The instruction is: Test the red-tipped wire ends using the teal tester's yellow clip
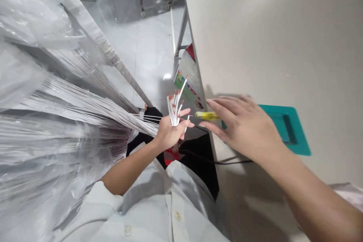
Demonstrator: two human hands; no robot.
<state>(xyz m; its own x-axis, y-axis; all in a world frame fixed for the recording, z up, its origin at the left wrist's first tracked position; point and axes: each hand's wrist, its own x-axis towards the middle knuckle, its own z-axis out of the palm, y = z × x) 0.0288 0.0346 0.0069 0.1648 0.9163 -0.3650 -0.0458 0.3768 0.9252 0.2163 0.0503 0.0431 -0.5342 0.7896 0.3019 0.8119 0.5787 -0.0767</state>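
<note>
Beside the table (269,45), the left hand (166,133) held coppery-tipped white wires (175,109) (these seemed mostly done; other wires (96,75) remained); at the table's edge, the right hand (245,126) was wide near a yellow tool (205,115).

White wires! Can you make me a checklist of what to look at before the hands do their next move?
1. Left hand has a grip on the white wires: ok.
2. Copper ends show at the wire tips: ok.
3. Wire ends are level: not ok, one pokes out past the others.
4. Right hand has its fingers and thumb apart: ok.
5. Right hand touches the yellow piece: cannot tell.
6. Yellow piece touches a wire: cannot tell, they look very close.
</note>
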